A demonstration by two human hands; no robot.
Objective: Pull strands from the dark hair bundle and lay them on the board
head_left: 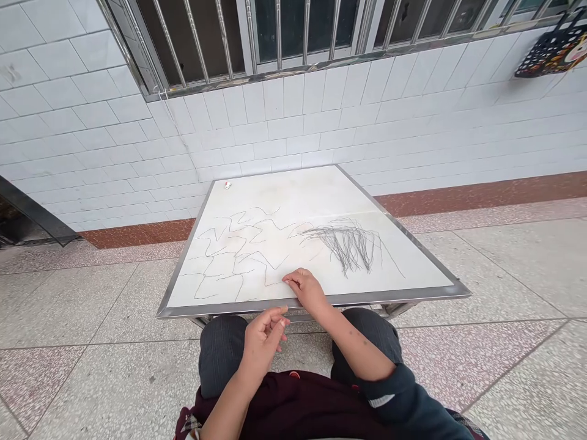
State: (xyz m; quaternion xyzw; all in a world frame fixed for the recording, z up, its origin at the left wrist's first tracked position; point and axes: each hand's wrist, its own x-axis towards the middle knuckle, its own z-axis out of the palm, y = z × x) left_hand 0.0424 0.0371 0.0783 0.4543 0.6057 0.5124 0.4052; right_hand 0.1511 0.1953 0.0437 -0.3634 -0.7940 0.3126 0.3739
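1. Both hands work at the near edge of the table: the right hand [308,291] reaches over it, thumb and forefinger pinched together at the end of a thin strand, though I cannot tell whether it is gripped; the left hand [263,338] sits just in front of the edge, loosely half-curled, with a gap between thumb and forefinger and nothing visible held.
2. White tiled wall [257,150] behind, with a reddish-brown band along its foot.
3. Speckled stone floor [458,269], in pale and pinkish sections.
4. Window [306,30] above, crossed by shiny metal bars.
5. White table [293,189] with a grey metal rim, standing between the wall and the person's knees.
6. Dotted bag [553,52] hanging at the upper right.
7. Bundle of dark strands [343,241], fanned out on the table's right half.
8. Loose strands [230,277], thin and bent, spread singly across the left half, some crossing.
9. Small red-and-white item [228,185] near the table's far left corner.
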